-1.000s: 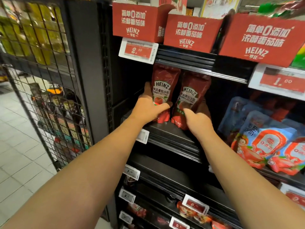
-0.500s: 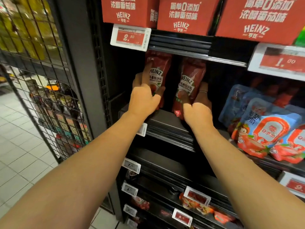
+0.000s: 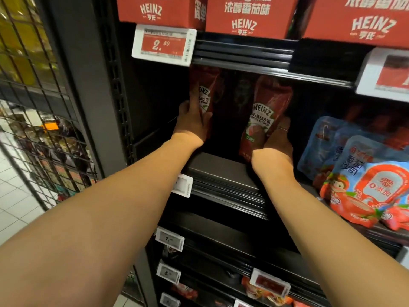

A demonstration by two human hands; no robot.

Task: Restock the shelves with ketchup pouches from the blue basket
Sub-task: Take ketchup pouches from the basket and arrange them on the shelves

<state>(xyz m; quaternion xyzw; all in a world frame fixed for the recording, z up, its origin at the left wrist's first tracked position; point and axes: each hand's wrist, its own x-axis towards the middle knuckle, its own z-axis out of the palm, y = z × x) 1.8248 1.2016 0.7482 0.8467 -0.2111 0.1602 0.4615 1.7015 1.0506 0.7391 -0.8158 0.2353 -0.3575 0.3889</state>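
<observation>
Red Heinz ketchup pouches stand upright on a dark metal shelf (image 3: 223,171), one in each of a person's bare hands. Both arms reach forward and up into the shadowed shelf space.

The left hand (image 3: 191,124) grips the left pouch (image 3: 204,91) at its lower half, fingers curled round its left edge and the thumb across its front. This pouch sits deep on the shelf, close to the left wall, with its top just under the shelf above.

The right hand (image 3: 278,140) grips the right pouch (image 3: 263,117) from its right side, fingers wrapped behind it; a thin ring shows on one finger. This pouch stands nearer the front, its base touching the shelf and its top leaning slightly right. The two pouches are apart, with a dark gap between them.

Just right of the right hand lie blue pouches (image 3: 365,180) with red and white labels, stacked leaning on the same shelf level.

On the shelf above stand red Heinz boxes (image 3: 243,16). A white price tag (image 3: 163,44) reading 2.80 hangs from that shelf's front edge, above the left pouch. Smaller tags (image 3: 169,238) clip to the lower shelves.

A black wire mesh panel (image 3: 44,107) stands at far left, over pale floor tiles (image 3: 15,209). The blue basket is out of view.
</observation>
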